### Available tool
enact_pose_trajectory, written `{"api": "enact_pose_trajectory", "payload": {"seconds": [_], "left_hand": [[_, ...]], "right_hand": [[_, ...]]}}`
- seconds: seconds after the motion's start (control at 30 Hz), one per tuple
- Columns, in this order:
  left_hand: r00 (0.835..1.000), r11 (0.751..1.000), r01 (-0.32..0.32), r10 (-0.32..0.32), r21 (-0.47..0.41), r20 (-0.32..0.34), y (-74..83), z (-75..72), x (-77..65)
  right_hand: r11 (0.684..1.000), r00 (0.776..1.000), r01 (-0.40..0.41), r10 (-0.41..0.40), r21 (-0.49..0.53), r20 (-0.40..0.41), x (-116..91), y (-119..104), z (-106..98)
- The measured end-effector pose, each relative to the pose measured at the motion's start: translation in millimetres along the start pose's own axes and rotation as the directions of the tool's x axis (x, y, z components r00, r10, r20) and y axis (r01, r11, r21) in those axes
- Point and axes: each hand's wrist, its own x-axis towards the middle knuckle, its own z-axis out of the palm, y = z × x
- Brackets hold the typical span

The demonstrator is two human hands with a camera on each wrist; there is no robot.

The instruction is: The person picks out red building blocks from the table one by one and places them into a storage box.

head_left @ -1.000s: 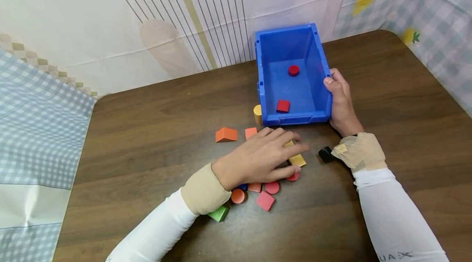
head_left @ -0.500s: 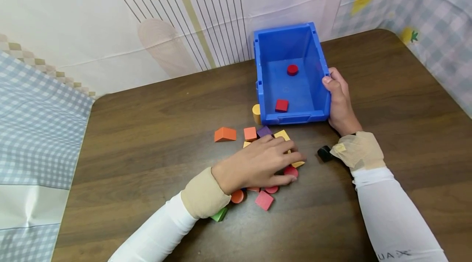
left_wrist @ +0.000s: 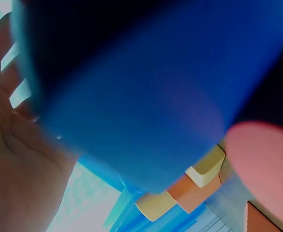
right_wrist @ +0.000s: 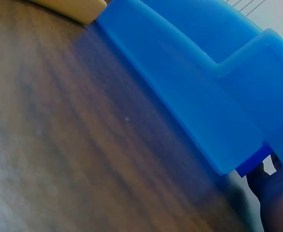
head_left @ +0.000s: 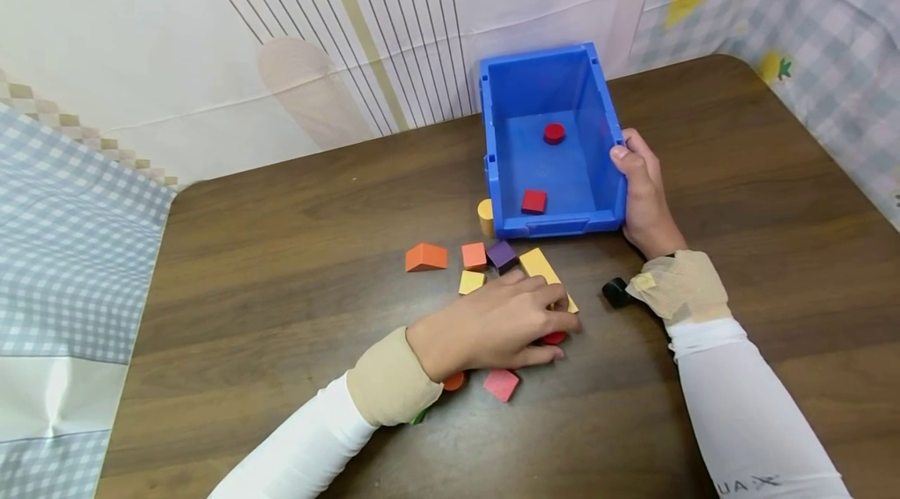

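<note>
On the wooden table stood the blue bin. The left hand arched palm-down, fingers loosely bent; the right hand clasped the bin's wall. Blocks lay around the left, some covered; whether it gripped the half-hidden red piece couldn't be told.

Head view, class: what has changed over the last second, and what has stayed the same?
The left hand has moved back toward the person, uncovering the purple block and small yellow block. Whether it took anything is unclear. The right hand still holds the blue box, and the red disc and red block inside have stayed put.
</note>
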Motion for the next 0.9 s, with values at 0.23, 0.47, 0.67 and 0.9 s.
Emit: {"api": "enact_pose_trajectory", "payload": {"seconds": [0.23,0.47,0.67,0.9], "left_hand": [[1.0,0.999,0.01,-0.011,0.039,0.021,4.7,-1.8,0.4],[0.999,0.996,0.011,-0.015,0.09,0.041,7.0,-2.8,1.5],[0.997,0.995,0.018,-0.025,0.093,0.068,8.0,-4.1,2.1],[0.999,0.993,0.002,-0.007,0.121,0.042,8.7,-5.4,2.0]], "right_hand": [[1.0,1.0,0.001,-0.001,0.003,-0.001,0.1,-0.6,0.1],[1.0,1.0,-0.01,0.01,-0.004,0.002,-0.2,-0.8,0.3],[1.0,1.0,-0.016,0.016,-0.006,0.004,-0.6,0.5,0.7],[1.0,1.0,-0.005,0.005,-0.011,-0.003,0.0,0.2,-0.1]]}}
